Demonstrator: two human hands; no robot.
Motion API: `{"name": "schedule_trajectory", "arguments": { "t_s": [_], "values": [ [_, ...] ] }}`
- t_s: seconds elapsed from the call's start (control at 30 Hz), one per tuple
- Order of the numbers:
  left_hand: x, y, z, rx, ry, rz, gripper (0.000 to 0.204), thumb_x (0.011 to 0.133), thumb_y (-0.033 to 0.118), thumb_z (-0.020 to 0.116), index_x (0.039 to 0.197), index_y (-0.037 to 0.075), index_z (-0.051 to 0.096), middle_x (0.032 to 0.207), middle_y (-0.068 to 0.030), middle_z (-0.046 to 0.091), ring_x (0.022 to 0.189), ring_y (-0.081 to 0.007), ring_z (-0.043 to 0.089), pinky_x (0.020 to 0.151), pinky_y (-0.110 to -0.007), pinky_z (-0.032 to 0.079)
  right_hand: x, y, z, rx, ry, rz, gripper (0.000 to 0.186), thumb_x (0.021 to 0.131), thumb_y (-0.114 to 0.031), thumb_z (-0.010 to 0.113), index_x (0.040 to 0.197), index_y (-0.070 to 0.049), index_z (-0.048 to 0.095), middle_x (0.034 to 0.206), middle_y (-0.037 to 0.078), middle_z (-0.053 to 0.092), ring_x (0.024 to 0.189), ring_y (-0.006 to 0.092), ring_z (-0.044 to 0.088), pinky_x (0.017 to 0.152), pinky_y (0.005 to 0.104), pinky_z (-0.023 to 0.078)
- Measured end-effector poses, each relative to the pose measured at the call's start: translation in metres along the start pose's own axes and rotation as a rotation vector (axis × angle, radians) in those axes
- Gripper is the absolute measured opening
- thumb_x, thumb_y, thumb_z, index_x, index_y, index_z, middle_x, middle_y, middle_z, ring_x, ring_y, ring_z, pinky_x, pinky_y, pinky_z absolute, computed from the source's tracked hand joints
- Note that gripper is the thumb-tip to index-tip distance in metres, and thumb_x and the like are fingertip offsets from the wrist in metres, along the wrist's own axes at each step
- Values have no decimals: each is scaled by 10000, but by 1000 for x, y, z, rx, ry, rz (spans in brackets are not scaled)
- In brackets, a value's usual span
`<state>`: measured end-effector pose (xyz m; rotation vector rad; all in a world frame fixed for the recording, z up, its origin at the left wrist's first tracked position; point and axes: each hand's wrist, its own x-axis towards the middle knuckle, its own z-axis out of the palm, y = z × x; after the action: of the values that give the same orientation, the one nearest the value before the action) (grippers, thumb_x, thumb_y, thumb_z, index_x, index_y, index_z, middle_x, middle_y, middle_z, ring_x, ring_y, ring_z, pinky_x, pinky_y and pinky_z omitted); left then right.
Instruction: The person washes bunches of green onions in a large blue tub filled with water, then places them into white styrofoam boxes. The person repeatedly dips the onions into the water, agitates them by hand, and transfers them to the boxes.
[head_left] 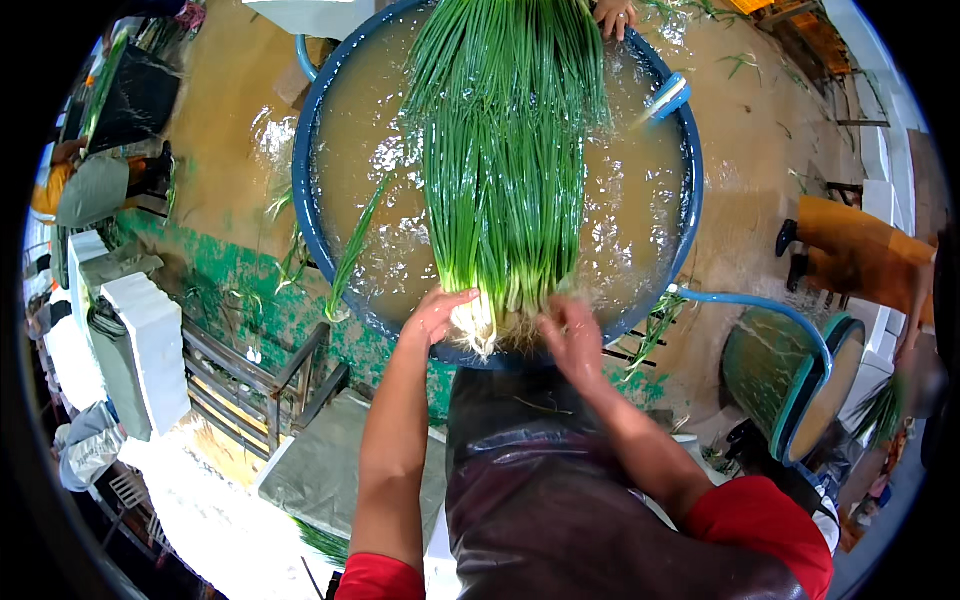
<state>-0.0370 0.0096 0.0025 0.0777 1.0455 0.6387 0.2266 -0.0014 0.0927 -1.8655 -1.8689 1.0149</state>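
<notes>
Head view: left fingers (461,297) pinching green onions (505,200); right fingers (572,320) beside roots (519,332), state unclear.

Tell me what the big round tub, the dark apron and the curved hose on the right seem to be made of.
Tub: probably moulded plastic, blue, with a smooth, wet-looking rim.
Apron: likely rubber or vinyl-coated cloth, semi-glossy; soft creases catch bright highlights.
Hose: smooth, blue and bent in an even curve, so plastic or rubber; the look leaves open which.
</notes>
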Motion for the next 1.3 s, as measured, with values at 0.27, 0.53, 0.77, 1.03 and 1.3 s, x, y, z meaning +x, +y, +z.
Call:
{"name": "schedule_trajectory", "arguments": {
  "t_s": [0.27,0.53,0.77,1.03,1.3],
  "values": [
    [-11,-3,23,-19,-29,144,494,903,52,690,1353,-5,495,1274,-147,629,1173,-271,623,1021,-425,503,-6,-5,66,213,-108,139,253,874,-310,677,928,-63,673,769,182,691,705,387,670,618,463,516],
    [-13,-36,17,514,163,408,627,885,16,705,1431,25,398,1336,-128,576,1205,-208,567,1024,-381,463,-1,-13,54,-314,-378,12,359,916,-416,598,1042,-83,644,825,191,705,766,416,678,716,522,541],
    [-8,-10,30,129,-124,58,658,839,26,762,1415,33,444,1319,-122,596,1213,-238,585,1016,-404,491,44,75,-28,444,-131,453,836,815,-250,818,1471,25,378,1433,236,513,1307,328,520,1105,409,400],
    [27,-11,58,160,-76,210,626,816,99,791,1376,3,529,1319,-123,619,1247,-232,558,1064,-404,407,80,44,29,959,-422,465,567,849,-172,779,1335,20,559,1307,132,628,1214,268,563,1069,433,423],
    [76,-70,11,41,46,-34,526,802,45,788,1272,-61,577,1168,-162,678,1096,-239,644,935,-395,522,63,161,57,931,-674,486,498,808,-108,792,1251,42,621,1235,123,664,1148,217,605,1015,359,460]
  ]
}}
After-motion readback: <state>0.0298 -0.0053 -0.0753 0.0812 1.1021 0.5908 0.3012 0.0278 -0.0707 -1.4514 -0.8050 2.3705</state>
